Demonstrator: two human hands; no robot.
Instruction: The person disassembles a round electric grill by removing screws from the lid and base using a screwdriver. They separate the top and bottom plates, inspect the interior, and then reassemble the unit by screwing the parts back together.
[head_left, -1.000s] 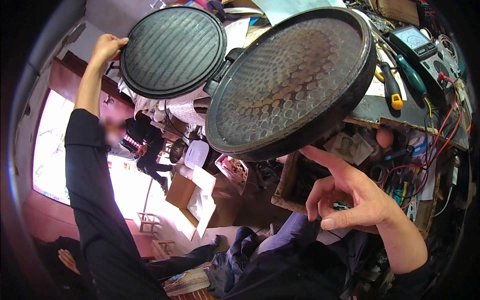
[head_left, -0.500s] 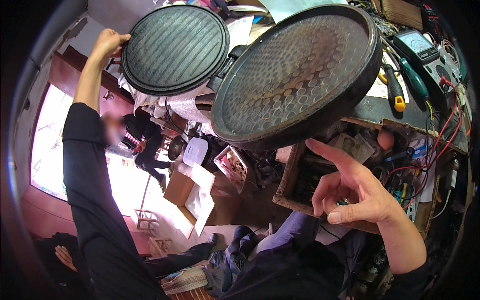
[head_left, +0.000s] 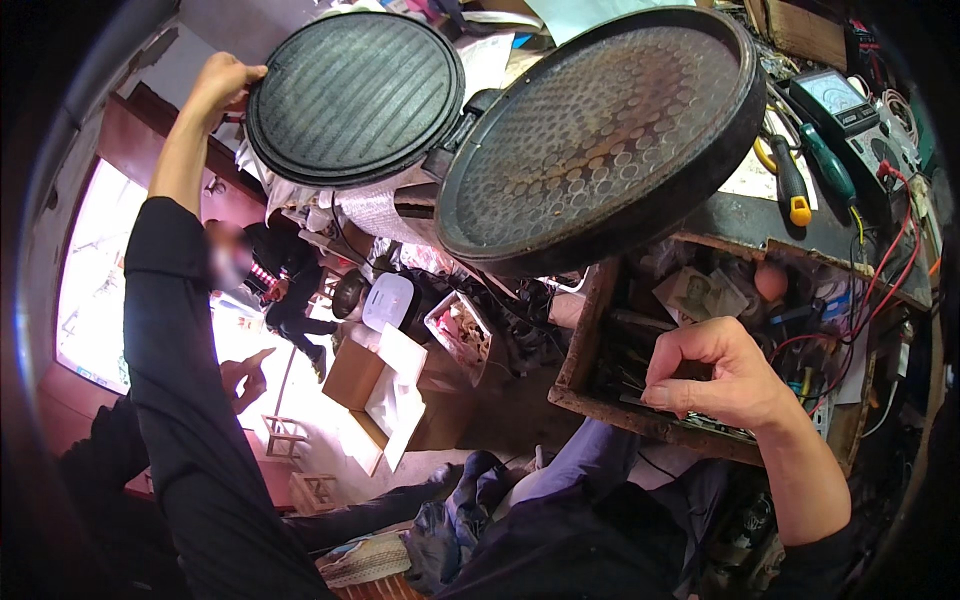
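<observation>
A round electric griddle stands opened on the bench, its two dark halves joined by a hinge (head_left: 460, 130). At the left is the ribbed plate (head_left: 355, 100); my left hand (head_left: 222, 85) pinches its outer edge with the arm stretched out. The larger dimpled half (head_left: 600, 140), browned and worn, tilts up at the right. Below it, my right hand (head_left: 715, 375) hovers over an open wooden drawer (head_left: 572, 397), thumb and forefinger pressed together. Whatever lies between those fingertips is too small to make out.
A screwdriver (head_left: 793, 185), a green-handled tool (head_left: 828, 160) and a meter (head_left: 835, 95) with red leads lie at right. Clutter fills the drawer. An open cardboard box (head_left: 360, 385) stands on the floor. A co-worker's hand (head_left: 245, 380) is raised at left; another person (head_left: 285, 260) sits farther off.
My right hand has drawn its extended forefinger back into a pinch over the drawer. The griddle has shifted slightly right and up. The co-worker's hand has risen at left.
</observation>
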